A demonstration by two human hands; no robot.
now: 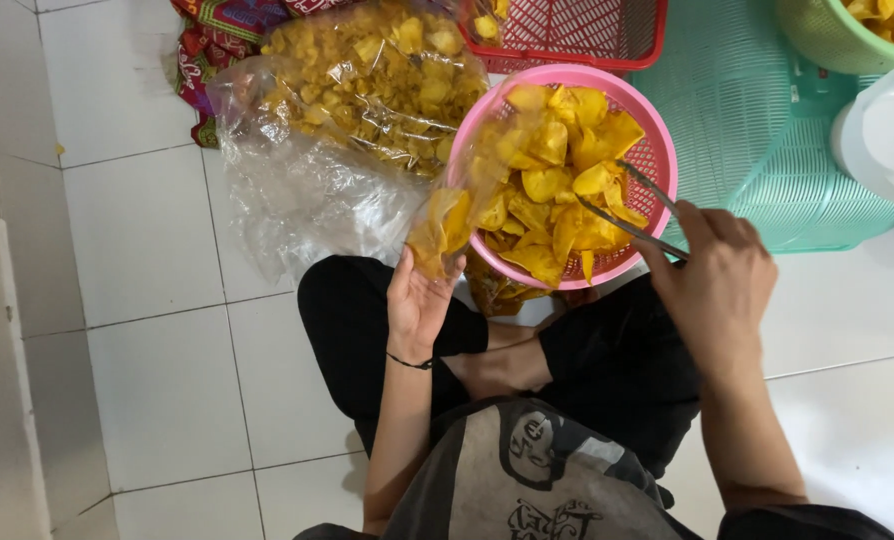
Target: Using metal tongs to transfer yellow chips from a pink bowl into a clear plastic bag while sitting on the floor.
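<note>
Left hand (419, 300) clasping a small clear bag of chips (440, 232), right hand (715, 278) clamped on metal tongs (632, 205) over pink basket (657, 150).

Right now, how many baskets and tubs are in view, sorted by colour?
Pink basket of yellow chips: 1
Red basket: 1
Teal basket, upside down: 1
Green tub of chips: 1
White tub: 1
Total: 5

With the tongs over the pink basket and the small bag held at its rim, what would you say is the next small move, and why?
Probably close the tongs on a few yellow chips and carry them to the small clear bag. The right hand holds the tongs open over the heap in the pink basket, and the left hand holds the bag at the rim.
</note>
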